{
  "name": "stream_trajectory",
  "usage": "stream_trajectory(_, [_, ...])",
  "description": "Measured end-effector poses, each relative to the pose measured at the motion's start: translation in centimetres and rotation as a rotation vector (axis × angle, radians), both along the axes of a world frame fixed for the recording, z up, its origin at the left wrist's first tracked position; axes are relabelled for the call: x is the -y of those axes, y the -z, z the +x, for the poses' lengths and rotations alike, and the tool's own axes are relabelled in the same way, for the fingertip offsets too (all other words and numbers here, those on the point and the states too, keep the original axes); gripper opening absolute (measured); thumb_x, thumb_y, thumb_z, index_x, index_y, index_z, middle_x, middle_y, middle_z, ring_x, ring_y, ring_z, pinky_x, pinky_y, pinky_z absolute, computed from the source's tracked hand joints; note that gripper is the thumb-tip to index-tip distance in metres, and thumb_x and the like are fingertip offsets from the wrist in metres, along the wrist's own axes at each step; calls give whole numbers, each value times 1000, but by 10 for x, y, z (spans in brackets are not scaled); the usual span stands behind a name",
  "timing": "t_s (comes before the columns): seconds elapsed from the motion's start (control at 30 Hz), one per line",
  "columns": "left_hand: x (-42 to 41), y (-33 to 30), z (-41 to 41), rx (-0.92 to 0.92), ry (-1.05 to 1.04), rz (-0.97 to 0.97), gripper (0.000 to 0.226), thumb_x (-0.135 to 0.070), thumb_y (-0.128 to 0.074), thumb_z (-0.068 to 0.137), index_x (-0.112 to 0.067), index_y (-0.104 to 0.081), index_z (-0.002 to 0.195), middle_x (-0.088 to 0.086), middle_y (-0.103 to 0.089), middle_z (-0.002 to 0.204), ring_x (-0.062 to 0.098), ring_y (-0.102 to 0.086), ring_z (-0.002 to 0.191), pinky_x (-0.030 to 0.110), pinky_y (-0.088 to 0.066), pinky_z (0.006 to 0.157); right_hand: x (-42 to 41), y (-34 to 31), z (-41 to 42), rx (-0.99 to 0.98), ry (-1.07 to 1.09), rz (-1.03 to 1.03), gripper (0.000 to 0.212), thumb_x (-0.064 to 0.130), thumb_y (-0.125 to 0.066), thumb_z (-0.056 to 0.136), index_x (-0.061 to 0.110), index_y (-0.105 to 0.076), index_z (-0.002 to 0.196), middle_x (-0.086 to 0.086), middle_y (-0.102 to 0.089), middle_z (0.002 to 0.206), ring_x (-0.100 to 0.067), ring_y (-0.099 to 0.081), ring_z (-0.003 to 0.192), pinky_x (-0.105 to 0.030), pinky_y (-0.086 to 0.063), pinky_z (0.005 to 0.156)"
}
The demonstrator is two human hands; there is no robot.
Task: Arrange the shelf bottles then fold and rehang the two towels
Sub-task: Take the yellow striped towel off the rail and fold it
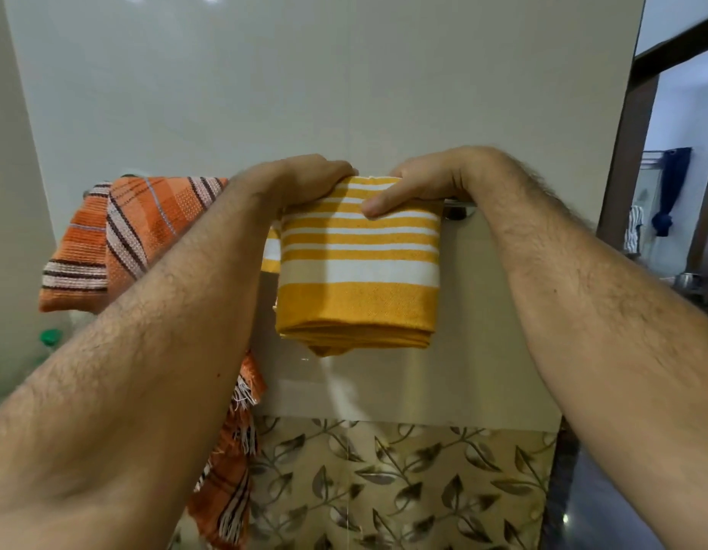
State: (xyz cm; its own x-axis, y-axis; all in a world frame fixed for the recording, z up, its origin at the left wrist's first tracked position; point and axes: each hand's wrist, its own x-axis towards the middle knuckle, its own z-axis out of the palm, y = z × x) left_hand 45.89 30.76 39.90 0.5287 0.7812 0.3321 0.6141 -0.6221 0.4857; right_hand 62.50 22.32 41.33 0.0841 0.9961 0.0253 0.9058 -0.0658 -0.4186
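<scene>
Nearest to me: both forearms reach up and forward, the left one crossing in front of the orange checked towel.

Left hand: fingers curled over the top fold of the yellow striped towel, at its left corner, gripping cloth where it bends over the towel bar. Right hand: fingers wrapped over the top at the right corner, thumb pressed flat on the front face. Both hands hold this towel; neither is free.

Yellow towel: folded into a compact stack of several layers, draped over the bar, lower edges nearly level, one corner sagging below the rest. Judgement: light, soft woven cotton, no stiffness, layers likely to slide on each other and on the smooth metal. Best hold is at the top fold, both corners, as now; pulling on one side would probably skew the stack.

Orange towel: just beside it on the left, bunched and unfolded, its fringed tail hanging low. Judgement: this one is not yet folded.

Edges and room: bar bracket shows just right of the yellow towel, so there is little slack to shift right. Tiled wall sits close behind. Doorway lies farther right. A green cap shows low left; shelf bottles otherwise out of view.
</scene>
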Motion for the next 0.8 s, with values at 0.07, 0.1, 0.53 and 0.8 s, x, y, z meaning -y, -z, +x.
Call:
stream_trajectory(0.07, [0,5,-1,52,-8,107,50,-55,-38,98,-18,-67,116,4,-63,114,19,-58,95,36,-43,90,5,4,-8,37,-6,76,89,72,-84,42,19,-68,113,-3,-76,103,-23,-74,91,-49,-58,89])
stream_trajectory(0.1, [0,9,-2,69,-16,182,52,-54,-37,99,-15,-68,115,6,-64,113,21,-56,95,36,-43,89,5,7,-9,65,9,135,84,73,-82,48,20,-67,112,-2,-75,103,-21,-74,90,-48,-58,88])
stream_trajectory(0.53, [22,135,8,1031,-188,508,73,-72,-59,78,-13,-51,121,-2,-46,114,15,-46,111,37,-40,99,23,120,-20,7,278,1675,36,43,-75,78,12,-59,86,-2,-59,86,-25,-57,81,-35,-46,73])
stream_trajectory(0.8, [8,127,7,1062,97,-62,117,-76,-72,60,-16,-17,145,-1,-47,129,7,-56,108,26,-42,96,19,140,-5,-895,77,807,81,52,-84,65,19,-47,128,1,-68,116,-12,-69,100,-30,-59,84])
